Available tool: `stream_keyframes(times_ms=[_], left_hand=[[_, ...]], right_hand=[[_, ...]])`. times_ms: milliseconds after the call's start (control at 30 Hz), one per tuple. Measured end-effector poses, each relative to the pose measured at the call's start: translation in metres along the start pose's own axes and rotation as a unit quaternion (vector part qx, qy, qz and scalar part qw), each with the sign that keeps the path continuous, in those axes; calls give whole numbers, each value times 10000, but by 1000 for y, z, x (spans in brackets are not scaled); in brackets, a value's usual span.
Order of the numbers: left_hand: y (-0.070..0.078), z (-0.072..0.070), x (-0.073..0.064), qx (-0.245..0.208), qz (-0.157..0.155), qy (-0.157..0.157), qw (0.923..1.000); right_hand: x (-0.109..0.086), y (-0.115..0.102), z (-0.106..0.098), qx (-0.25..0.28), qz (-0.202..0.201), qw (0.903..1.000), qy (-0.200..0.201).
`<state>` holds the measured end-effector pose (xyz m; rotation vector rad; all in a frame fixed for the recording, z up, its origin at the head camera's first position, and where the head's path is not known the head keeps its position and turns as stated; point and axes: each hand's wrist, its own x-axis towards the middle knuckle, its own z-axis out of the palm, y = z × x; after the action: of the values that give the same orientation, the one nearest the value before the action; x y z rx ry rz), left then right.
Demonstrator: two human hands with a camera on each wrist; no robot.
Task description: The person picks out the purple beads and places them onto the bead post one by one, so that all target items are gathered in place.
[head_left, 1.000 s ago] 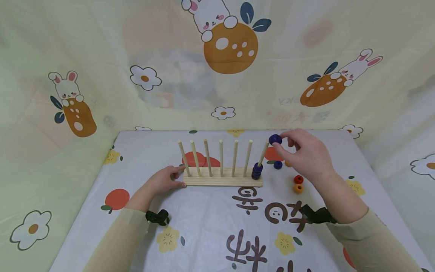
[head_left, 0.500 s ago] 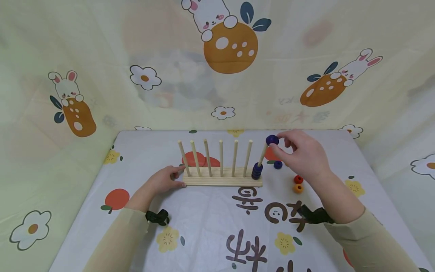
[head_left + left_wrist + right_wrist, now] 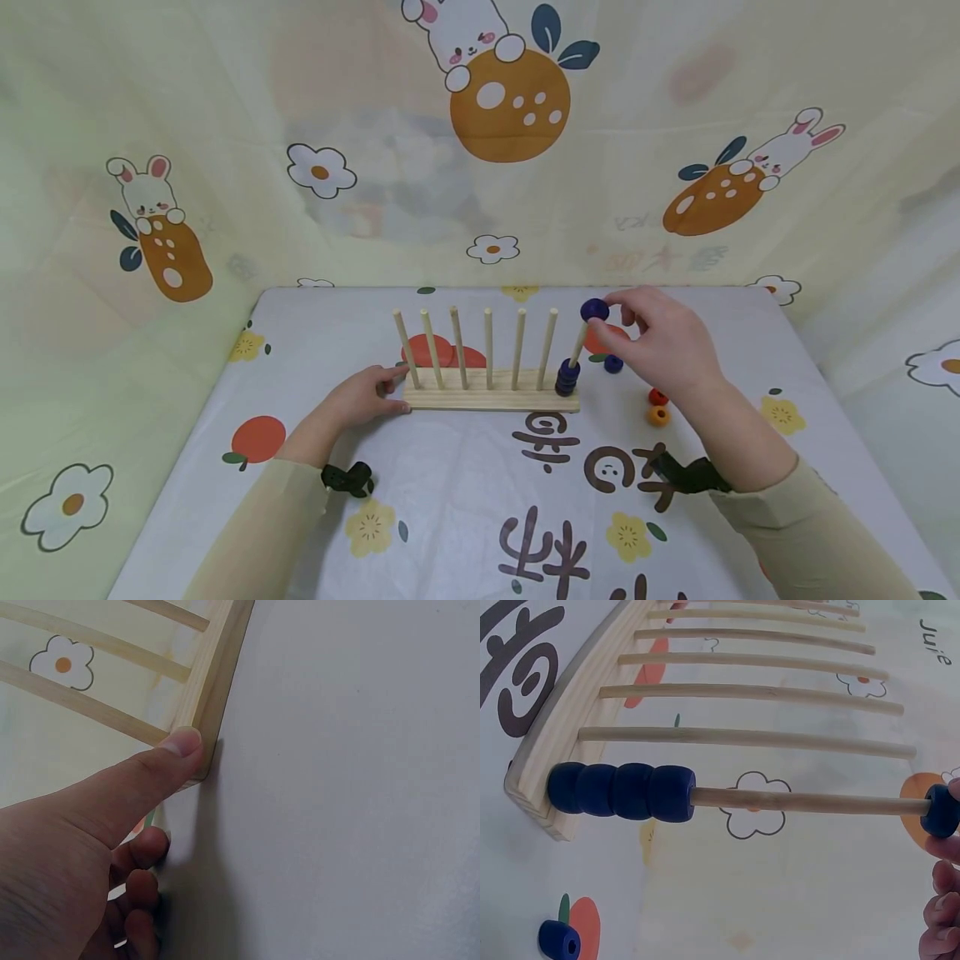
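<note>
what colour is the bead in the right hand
The bead is dark blue; it shows best in the right wrist view.

- Head: from above, forward and down, farthest off, whole rack [image 3: 491,401].
- Left wrist: close, down at rack's left end.
- Right wrist: close, pegs [image 3: 757,740] sideways — blue beads [image 3: 634,791] shared with head.

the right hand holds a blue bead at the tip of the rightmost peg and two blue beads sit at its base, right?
Not two: the right wrist view shows four blue beads at the base of the rightmost peg. The right hand does hold a blue bead at its tip.
</note>
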<state>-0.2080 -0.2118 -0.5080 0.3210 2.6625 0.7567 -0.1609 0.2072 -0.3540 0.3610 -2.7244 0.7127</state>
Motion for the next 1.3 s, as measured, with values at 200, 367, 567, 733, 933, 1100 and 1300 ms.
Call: stream_keyframes(times_ms=[200,367,567,733,933,1100,1300], left_hand=[[0,1,0,-9,-43,0,10000],[1,1,0,-25,-36,14,10000],[3,0,-1,-14,-44,6,10000],[3,0,-1,39,-51,38,10000],[3,0,-1,76,-6,57,10000],[4,0,-2,20,-37,52,10000],[3,1,-2,27,-108,49,9999]], right_hand=[[1,-1,3,16,10,10000,-35],[1,-1,4,0,-27,10000,-35],[1,-1,5,-83,23,9999,-128],[0,-1,5,-169,66,9996,-230],[0,0,4,-228,89,9994,-240],[0,0,3,-264,122,9993,-252],[0,0,3,-273,138,9992,-265]])
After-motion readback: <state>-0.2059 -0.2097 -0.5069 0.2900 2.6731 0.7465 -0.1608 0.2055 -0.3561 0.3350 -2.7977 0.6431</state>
